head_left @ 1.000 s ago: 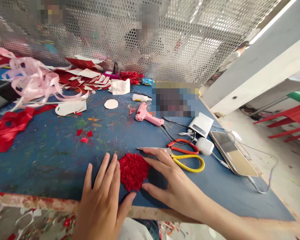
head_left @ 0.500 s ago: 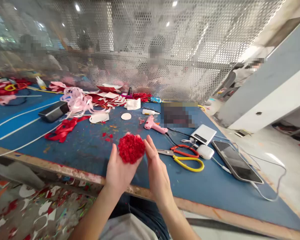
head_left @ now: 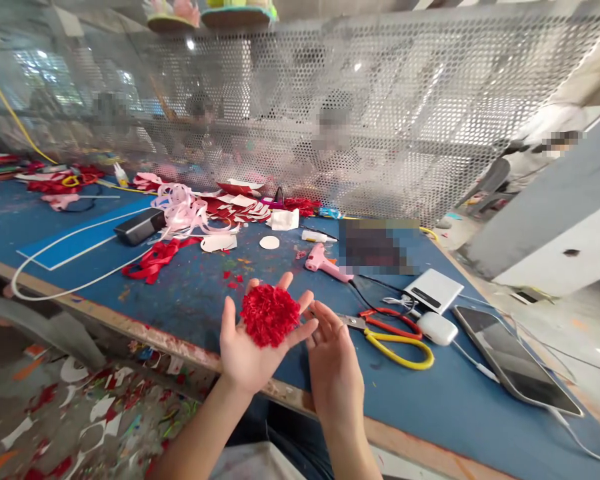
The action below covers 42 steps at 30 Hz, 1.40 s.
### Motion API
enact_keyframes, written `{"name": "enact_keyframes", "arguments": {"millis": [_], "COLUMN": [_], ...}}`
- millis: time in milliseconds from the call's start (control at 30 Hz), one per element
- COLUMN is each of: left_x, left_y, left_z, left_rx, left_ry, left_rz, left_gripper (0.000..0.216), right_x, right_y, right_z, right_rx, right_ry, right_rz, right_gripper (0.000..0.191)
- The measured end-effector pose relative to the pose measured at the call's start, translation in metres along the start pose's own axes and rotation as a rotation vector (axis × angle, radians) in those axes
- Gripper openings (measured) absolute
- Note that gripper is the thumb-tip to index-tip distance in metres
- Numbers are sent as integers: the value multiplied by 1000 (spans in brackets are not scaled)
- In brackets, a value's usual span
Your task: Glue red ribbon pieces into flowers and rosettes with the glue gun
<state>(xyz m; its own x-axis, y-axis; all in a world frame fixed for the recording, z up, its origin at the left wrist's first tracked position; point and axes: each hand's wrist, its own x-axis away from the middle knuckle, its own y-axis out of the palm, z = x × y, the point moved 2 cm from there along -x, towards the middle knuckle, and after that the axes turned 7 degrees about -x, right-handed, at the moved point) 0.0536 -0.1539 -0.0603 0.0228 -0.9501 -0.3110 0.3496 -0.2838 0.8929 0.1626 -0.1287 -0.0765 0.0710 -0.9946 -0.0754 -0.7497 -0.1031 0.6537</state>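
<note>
A round, ruffled red pompom-like flower (head_left: 271,316) lies on the upturned palm of my left hand (head_left: 253,363), which holds it up with the fingers spread around its edge. Close by on the right is my right hand (head_left: 335,360), holding nothing, its fingers apart and slightly bent, the tips near the left hand's fingers. Scissors with one orange-red and one yellow handle (head_left: 403,353) lie just right of my right hand, their blades partly hidden behind it. A pink hot glue gun (head_left: 325,263) rests on the table beyond the flower.
On the blue table (head_left: 180,320) are red ribbon (head_left: 160,260), pink ribbon (head_left: 185,213), a black box-shaped object (head_left: 139,227), a white paper disc (head_left: 269,243), a power bank (head_left: 434,291), an earphone case (head_left: 437,329) and a phone (head_left: 517,360). A perforated metal screen (head_left: 280,133) stands behind.
The view has shifted, so the table sits lower and farther right. My left fingers have spread wider around the flower, and my right hand's fingers have bent and turned.
</note>
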Motion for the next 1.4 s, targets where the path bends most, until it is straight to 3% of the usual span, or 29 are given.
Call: {"name": "enact_keyframes", "arguments": {"millis": [167,300,400,533,633,700,767,1033,1200,1400], "left_x": [0,4,11,18,20,20,20,22,23,23], "left_y": [-2,-2,-1,-5,-9,-11,-11,-11,-10,-11], "left_z": [-1,-3,-2,-1,-3,-4,-4,-5,-5,-4], "left_rx": [-15,-107,-215,-301,-334,-343,-356,-424,-463,-486], "left_ry": [47,-48,-115,-204,-256,-244,-227,-256,-257,-284], "left_rz": [45,29,-2,-96,-147,-130,-112,-131,-201,-238], "left_gripper": [58,58,63,76,80,77,75,80,81,80], "right_x": [1,4,1,-7,-8,-6,-3,-2,-4,-11], "right_y": [-2,-6,-5,9,18,19,17,13,13,18], "right_z": [6,0,-19,-50,-55,-51,-45,-39,-43,-45], "right_rx": [21,161,351,590,648,600,547,402,350,-92], "right_ry": [-31,-47,-119,-167,53,213,269,217,52,266], "right_rz": [-14,-21,-54,-243,-418,-476,-479,-277,-195,-176], "right_gripper": [30,30,32,25,27,29,27,20,18,21]}}
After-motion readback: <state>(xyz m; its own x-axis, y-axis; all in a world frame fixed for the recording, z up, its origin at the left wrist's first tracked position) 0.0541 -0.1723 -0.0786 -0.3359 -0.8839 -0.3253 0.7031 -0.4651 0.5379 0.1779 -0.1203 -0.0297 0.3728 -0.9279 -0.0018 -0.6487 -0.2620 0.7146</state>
